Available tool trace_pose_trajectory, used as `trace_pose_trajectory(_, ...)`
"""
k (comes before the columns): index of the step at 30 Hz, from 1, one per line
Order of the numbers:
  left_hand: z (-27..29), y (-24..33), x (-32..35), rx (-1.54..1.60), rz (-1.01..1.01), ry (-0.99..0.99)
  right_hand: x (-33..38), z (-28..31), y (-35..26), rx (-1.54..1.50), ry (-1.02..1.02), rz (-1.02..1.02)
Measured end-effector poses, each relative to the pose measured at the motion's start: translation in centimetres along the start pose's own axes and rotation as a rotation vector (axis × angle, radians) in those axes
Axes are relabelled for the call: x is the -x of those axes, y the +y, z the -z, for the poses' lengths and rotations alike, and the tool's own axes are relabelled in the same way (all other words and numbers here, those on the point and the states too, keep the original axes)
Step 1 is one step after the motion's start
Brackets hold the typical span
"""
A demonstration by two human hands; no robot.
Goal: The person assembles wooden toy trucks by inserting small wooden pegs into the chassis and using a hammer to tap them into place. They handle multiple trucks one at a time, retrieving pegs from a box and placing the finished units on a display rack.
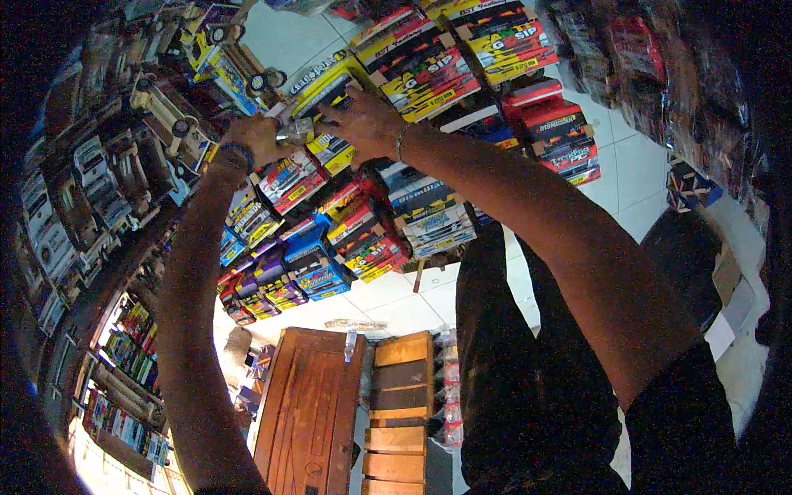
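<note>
Both hands are up among stacked colourful snack boxes (363, 235). The left hand (257, 136) is curled round the left end of a small silvery packet (297, 130), the right hand (367, 124) rests fingers-bent at its other end, so its long axis runs roughly left-right. Looks like foil, hard to tell. Wooden cabinet (309, 412) below.
</note>
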State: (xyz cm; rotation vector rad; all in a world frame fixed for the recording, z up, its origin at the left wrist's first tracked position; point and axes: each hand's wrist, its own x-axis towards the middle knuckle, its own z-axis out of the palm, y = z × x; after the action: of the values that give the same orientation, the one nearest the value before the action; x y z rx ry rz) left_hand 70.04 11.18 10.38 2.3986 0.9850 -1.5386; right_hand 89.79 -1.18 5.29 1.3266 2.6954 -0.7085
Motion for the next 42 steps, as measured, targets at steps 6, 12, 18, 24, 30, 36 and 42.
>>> trace_pose_trajectory(6, -3.8, -1.7, 5.0, 0.444, -0.077, 0.236, 0.4, 0.5, 0.0, 0.012, 0.020, -0.013)
trace_pose_trajectory(12, -11.3, 2.4, 15.1, 0.989, 0.110, 0.387, 1.3, 0.0, -0.3, -0.017, 0.149, 0.060)
trace_pose_trajectory(18, -13.6, 16.6, 19.4, 0.904, 0.045, 0.608, 7.6, -1.1, 0.7, 0.197, 0.190, 0.190)
trace_pose_trajectory(24, -12.6, 27.3, 20.2, 1.297, 0.074, 0.180, 17.9, -3.0, -0.6, -0.052, -0.228, 0.132)
trace_pose_trajectory(30, -11.0, 31.8, 17.1, 1.338, 0.089, 0.122, 24.6, -5.2, -1.9, -0.031, -0.196, 0.109)
trace_pose_trajectory(36, -9.6, 33.0, 13.5, 1.212, 0.065, 0.174, 24.8, -7.3, -1.9, -0.072, -0.172, 0.100)
trace_pose_trajectory(42, -10.2, 33.6, 12.1, 1.077, 0.089, 0.115, 25.0, -8.5, -2.0, -0.023, -0.185, 0.118)
